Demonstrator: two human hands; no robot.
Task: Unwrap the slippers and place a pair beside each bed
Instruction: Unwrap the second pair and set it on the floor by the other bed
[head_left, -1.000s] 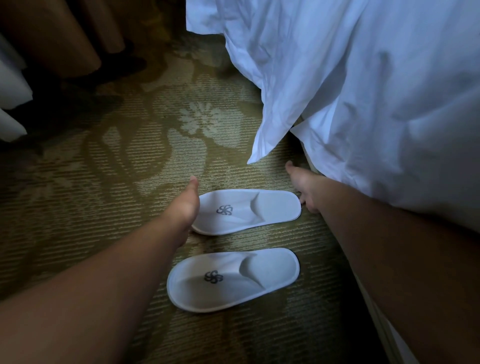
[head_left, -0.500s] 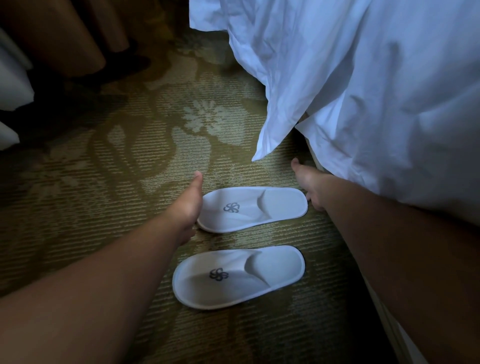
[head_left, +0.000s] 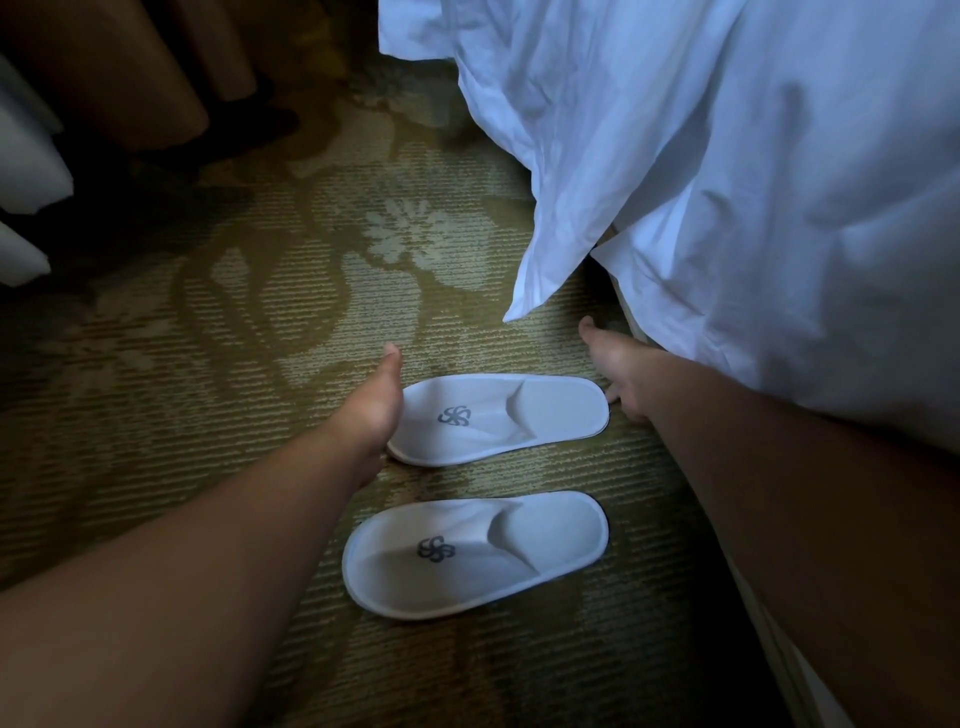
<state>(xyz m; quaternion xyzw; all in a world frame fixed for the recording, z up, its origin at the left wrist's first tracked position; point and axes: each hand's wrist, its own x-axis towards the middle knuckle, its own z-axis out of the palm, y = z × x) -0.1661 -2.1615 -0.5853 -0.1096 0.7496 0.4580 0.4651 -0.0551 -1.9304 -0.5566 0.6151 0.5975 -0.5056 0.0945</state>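
Two white slippers lay flat on the patterned carpet (head_left: 208, 374), parallel and near each other, sole down and unwrapped. The far slipper (head_left: 498, 415) sat at 12 o'clock from the near slipper (head_left: 478, 556). Each long axis ran 9 to 3 o'clock, with the logo-marked toe end at 9 and the open heel at 3. The heels lay just beside the bed base (head_left: 789, 670), under the hanging white duvet (head_left: 727, 208), which occupied the field from 1 to 4 o'clock. The left hand (head_left: 374, 405) was set against the toe end of the far slipper, at its 9 o'clock end, with the thumb straight and pointing to 12. Its fingers were hidden, so whether they gripped the rim could not be determined. The right hand (head_left: 618, 374) was at the heel, the 3 o'clock end, thumb raised, with a fingertip touching the heel rim. A pinch could not be confirmed there either. The hands therefore bracketed the far slipper along its long axis, one at each end and equally near. The near slipper was untouched and lay at 6 o'clock from both hands. Judgement: the step in hand was squaring the far slipper against its mate, and any correction would be a slide or small turn along the 9 to 3 line.
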